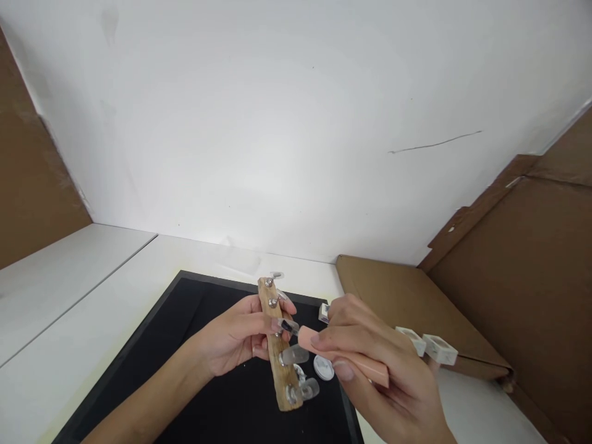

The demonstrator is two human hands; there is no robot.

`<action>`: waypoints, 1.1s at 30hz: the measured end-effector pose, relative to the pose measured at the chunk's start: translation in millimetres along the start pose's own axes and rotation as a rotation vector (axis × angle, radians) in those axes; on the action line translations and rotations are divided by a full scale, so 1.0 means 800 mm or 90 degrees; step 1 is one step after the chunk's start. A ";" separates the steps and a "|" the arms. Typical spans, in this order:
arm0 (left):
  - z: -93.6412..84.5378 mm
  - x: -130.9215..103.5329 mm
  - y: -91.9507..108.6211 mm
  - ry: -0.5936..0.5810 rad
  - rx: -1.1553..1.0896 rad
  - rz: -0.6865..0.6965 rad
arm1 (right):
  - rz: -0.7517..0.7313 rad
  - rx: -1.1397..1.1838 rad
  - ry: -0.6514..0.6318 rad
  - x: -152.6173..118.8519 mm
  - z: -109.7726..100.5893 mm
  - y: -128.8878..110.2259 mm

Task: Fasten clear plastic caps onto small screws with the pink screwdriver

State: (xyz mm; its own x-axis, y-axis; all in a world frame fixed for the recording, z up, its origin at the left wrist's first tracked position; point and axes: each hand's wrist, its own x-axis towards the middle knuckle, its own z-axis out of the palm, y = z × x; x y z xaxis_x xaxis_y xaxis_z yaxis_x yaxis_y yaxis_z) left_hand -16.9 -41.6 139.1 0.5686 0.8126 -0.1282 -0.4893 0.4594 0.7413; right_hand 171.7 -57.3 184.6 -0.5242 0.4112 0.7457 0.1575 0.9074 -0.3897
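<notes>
- Above the black mat (203, 308), towards its right edge, the left hand (240, 336) grasps a wooden strip (274, 348) around its middle, thumb across the front and fingertips showing beyond the far side.
- The right hand (382, 364) pinches a peach brush handle (372, 368) between thumb and fingers; its dark bristles (287, 325) overlap the middle clear nail tip, though whether they touch is hard to tell.
- The strip looks light and stiff, probably rough enough not to slip; its bare wooden sides offer the safest hold.
- Along it, clear nail tips (295, 354) stand on shiny metal mounts (272, 303). They look thin, smooth and likely to knock loose or smudge, so fingers are best kept off them.
- The handle seems light and smooth, with a rigid barrel to pinch; the bristles should be soft and bend easily.
- Beyond the strip, a white round lid (324, 367) lies near the mat's right edge, and a small white box (323, 312) sits by its far right corner, partly covered by the right hand.
- Further right are white block frames (440, 349) and a flat cardboard box (388, 290).
</notes>
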 end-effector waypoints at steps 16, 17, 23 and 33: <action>-0.001 0.000 0.000 0.001 0.008 -0.017 | 0.008 -0.035 -0.016 0.002 -0.003 -0.006; -0.001 0.000 0.000 0.000 0.007 -0.017 | 0.010 -0.036 -0.018 0.002 -0.004 -0.006; -0.003 0.000 -0.001 -0.002 0.000 -0.018 | 0.017 -0.054 -0.025 0.003 -0.006 -0.008; -0.004 0.000 -0.003 0.004 -0.004 -0.020 | 0.023 -0.049 -0.028 0.000 -0.007 -0.007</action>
State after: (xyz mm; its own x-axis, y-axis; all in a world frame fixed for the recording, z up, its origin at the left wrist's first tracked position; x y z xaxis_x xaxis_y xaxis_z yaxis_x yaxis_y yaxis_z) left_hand -18.3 -41.6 135.3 0.5795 0.8001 -0.1553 -0.4754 0.4866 0.7330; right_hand 175.6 -61.8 189.5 -0.5531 0.4418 0.7063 0.2399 0.8964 -0.3727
